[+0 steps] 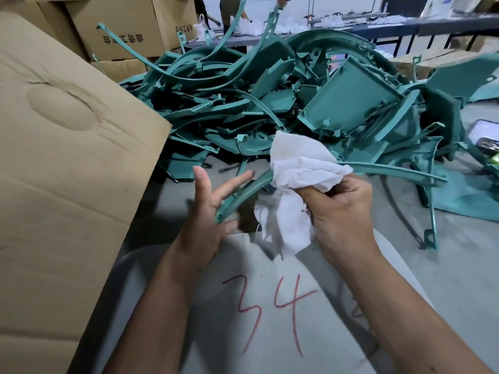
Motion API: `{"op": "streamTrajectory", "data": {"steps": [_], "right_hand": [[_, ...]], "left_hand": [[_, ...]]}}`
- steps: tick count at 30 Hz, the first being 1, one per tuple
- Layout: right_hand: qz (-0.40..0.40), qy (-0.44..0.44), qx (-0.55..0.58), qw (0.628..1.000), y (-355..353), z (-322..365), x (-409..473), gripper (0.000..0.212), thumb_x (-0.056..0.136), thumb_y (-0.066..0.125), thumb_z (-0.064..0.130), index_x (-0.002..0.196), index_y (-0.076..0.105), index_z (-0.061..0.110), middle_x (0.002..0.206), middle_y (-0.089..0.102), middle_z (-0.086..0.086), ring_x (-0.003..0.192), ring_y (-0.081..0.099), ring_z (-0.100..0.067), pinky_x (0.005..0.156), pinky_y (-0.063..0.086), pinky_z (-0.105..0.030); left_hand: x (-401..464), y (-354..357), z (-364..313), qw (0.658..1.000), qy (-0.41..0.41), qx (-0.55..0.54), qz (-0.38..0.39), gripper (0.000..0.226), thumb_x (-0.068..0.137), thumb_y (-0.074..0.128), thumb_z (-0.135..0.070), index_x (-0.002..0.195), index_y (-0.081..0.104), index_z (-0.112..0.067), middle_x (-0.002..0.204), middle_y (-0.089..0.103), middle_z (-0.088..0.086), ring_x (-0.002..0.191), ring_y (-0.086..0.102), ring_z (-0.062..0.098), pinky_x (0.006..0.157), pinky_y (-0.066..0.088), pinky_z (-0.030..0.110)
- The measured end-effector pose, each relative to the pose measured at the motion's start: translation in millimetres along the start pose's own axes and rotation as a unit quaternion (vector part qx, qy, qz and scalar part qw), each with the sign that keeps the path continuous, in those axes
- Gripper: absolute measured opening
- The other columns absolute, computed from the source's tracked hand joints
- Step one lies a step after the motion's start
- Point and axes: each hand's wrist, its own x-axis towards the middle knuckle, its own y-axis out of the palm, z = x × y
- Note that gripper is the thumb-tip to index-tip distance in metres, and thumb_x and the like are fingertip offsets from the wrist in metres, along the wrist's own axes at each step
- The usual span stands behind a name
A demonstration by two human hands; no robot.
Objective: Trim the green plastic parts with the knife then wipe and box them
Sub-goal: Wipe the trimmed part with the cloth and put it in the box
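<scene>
Green plastic fills most of the view: a big heap of moulded parts lies on the grey table, curved strips and flat panels mixed together, many with small tabs that stick out. One long curved strip is lifted in front of the heap. The right hand grips a white cloth wrapped around the middle of this strip, fingers curled tight on the cloth. The left hand supports the near end of the strip against its palm, and its fingers are spread and nearly straight, not closed around it.

So the work on this piece seems to be at the wiping step; I judge its trimming as finished, because no knife is visible in either hand or on the table. After the wipe, this strip has to go in a box. A large cardboard box stands just beside the left arm, but its inside is hidden, so I cannot tell how many parts are packed already. The size of the heap suggests that most of the task is left.
</scene>
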Motion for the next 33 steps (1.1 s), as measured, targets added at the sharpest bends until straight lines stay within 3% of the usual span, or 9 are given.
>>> {"op": "streamTrajectory", "data": {"steps": [3,5,7,10,14,21,27,30,33], "right_hand": [[-0.065,-0.005,0.015,0.998,-4,-1,5,0.021,0.077,0.084,0.015,0.096,0.079,0.005,0.094,0.081,-0.005,0.081,0.073,-0.016,0.071,0.061,-0.031],[-0.090,-0.002,0.022,0.996,-3,-3,5,0.013,0.083,0.083,0.008,0.095,0.079,0.005,0.090,0.080,-0.003,0.078,0.071,-0.014,0.068,0.059,-0.029],[-0.096,0.011,0.024,0.995,-2,-5,4,0.006,0.087,0.080,0.003,0.093,0.079,0.005,0.087,0.079,-0.005,0.076,0.070,-0.014,0.067,0.059,-0.030],[-0.103,0.031,0.026,0.994,-2,-6,5,0.006,0.090,0.077,0.004,0.088,0.079,0.010,0.084,0.078,-0.005,0.074,0.069,-0.015,0.067,0.060,-0.033],[-0.109,0.059,0.049,0.991,-6,-1,8,0.002,0.088,0.079,0.011,0.088,0.081,0.010,0.087,0.080,-0.006,0.074,0.071,-0.017,0.069,0.061,-0.036],[-0.125,0.106,0.132,0.978,-14,11,13,0.024,0.077,0.083,0.026,0.093,0.080,0.008,0.092,0.079,-0.012,0.081,0.071,-0.028,0.084,0.060,-0.057],[-0.098,0.141,0.172,0.970,-15,14,10,0.020,0.081,0.082,0.028,0.083,0.077,0.009,0.085,0.076,-0.012,0.073,0.073,-0.029,0.066,0.061,-0.041],[-0.092,0.167,0.185,0.964,-13,12,6,0.019,0.088,0.080,0.025,0.087,0.076,0.007,0.091,0.073,-0.016,0.080,0.070,-0.033,0.073,0.060,-0.049],[-0.095,0.157,0.164,0.969,-10,13,4,0.026,0.067,0.088,0.032,0.078,0.077,0.011,0.080,0.075,-0.008,0.066,0.071,-0.023,0.059,0.060,-0.038]], "left_hand": [[-1,-1,-1,0.994,0.096,0.022,0.040,0.099,0.074,0.030,-0.095,0.149,0.052,-0.033,0.164,0.035,0.004,0.153,0.030,0.025,0.124,0.022,0.056],[-2,5,-1,0.981,0.171,0.087,0.039,0.073,0.085,0.059,-0.069,0.145,0.057,-0.027,0.156,0.049,0.004,0.146,0.043,0.023,0.118,0.037,0.047],[-1,19,2,0.963,0.218,0.152,-0.044,0.041,0.083,0.078,-0.041,0.123,0.073,-0.034,0.125,0.072,-0.008,0.115,0.068,0.012,0.093,0.053,0.026],[1,34,5,0.900,0.305,0.264,-0.166,0.014,0.087,0.076,-0.021,0.088,0.077,-0.034,0.079,0.071,-0.020,0.072,0.067,0.002,0.066,0.047,0.014],[1,29,-5,0.838,0.372,0.369,-0.153,0.017,0.093,0.071,-0.011,0.076,0.072,-0.014,0.074,0.064,-0.017,0.067,0.063,0.008,0.062,0.043,0.018],[-5,12,-13,0.841,0.346,0.369,-0.190,0.015,0.090,0.072,-0.014,0.079,0.075,-0.024,0.070,0.066,-0.017,0.065,0.064,0.006,0.056,0.045,0.023],[-5,-18,-8,0.898,0.288,0.271,-0.195,0.022,0.084,0.076,-0.029,0.078,0.070,-0.009,0.060,0.055,0.006,0.058,0.050,0.013,0.047,0.038,0.036],[-3,-20,-10,0.903,0.280,0.241,-0.218,0.004,0.082,0.077,-0.032,0.082,0.078,-0.029,0.065,0.062,-0.010,0.062,0.056,0.008,0.052,0.044,0.032],[-5,-22,-13,0.894,0.293,0.227,-0.252,0.009,0.081,0.077,-0.030,0.081,0.078,-0.039,0.066,0.067,-0.018,0.061,0.060,0.000,0.055,0.048,0.021]]}}
